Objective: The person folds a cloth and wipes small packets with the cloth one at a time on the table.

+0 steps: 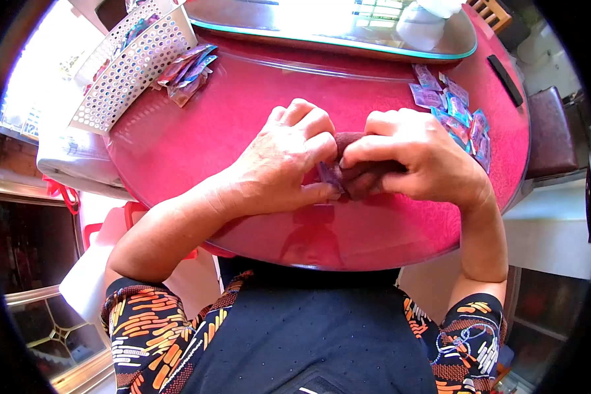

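My left hand (285, 157) and my right hand (410, 157) meet over the red table (197, 144), fingers bent inward. Between the left thumb and fingers shows a small purple packet (328, 177), partly hidden. The right fingers curl just beside it, and whether they also grip it cannot be made out. Right of my right hand lies a pile of small coloured packets (456, 111). Farther off on the left, another bunch of packets (189, 71) rests against a white perforated basket (134, 72).
Across the far side is a glass-topped tray (295, 29) with a white object (421, 25) on it. A black bar-shaped object (505, 81) lies near the right table edge. A dark brown seat (550, 131) stands beyond that edge.
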Demonstrator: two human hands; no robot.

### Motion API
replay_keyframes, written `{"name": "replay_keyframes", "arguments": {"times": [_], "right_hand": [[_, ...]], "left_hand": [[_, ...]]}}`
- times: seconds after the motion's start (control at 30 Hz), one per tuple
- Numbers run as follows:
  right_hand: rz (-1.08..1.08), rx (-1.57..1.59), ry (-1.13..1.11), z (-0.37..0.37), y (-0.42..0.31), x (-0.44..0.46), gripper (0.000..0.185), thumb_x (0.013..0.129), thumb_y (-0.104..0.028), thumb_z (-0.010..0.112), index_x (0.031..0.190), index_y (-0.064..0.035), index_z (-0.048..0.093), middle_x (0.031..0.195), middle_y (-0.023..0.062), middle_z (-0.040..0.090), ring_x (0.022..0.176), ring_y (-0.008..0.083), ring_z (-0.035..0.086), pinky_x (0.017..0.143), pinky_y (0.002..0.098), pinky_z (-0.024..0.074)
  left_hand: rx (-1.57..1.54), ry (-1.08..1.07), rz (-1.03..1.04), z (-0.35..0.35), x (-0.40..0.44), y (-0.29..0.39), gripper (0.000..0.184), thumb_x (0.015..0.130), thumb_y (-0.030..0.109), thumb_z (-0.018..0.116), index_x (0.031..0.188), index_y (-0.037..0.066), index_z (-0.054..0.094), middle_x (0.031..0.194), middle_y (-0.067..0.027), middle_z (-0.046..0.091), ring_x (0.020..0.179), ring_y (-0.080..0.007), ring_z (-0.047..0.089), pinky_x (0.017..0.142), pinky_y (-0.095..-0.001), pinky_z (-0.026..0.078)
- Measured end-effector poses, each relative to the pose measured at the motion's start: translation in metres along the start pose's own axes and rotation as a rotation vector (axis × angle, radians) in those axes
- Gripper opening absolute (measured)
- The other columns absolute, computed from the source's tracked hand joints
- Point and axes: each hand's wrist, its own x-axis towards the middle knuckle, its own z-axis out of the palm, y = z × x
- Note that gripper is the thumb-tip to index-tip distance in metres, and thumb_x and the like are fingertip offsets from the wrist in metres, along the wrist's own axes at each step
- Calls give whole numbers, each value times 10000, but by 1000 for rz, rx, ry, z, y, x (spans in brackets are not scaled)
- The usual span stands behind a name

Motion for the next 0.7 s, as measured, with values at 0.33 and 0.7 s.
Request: {"name": "replay_keyframes", "arguments": {"times": [0.33,0.7], "right_hand": [[140,218,139,-15,25,-12,381,695,-61,786,1075,-91,784,991,121,794,943,331,765,854,430,598],[219,58,-54,-6,3,-5,416,731,-162,840,1105,-55,695,938,188,786,919,382,778,812,453,608]], "left_hand": [[56,-35,29,1,0,0,441,849,353,878,1250,223,747,1200,-95,585,1199,-352,546,1027,-534,468],[146,12,-10,4,5,3,399,868,460,856,1141,194,738,1150,-88,585,1136,-329,554,939,-502,448]]}}
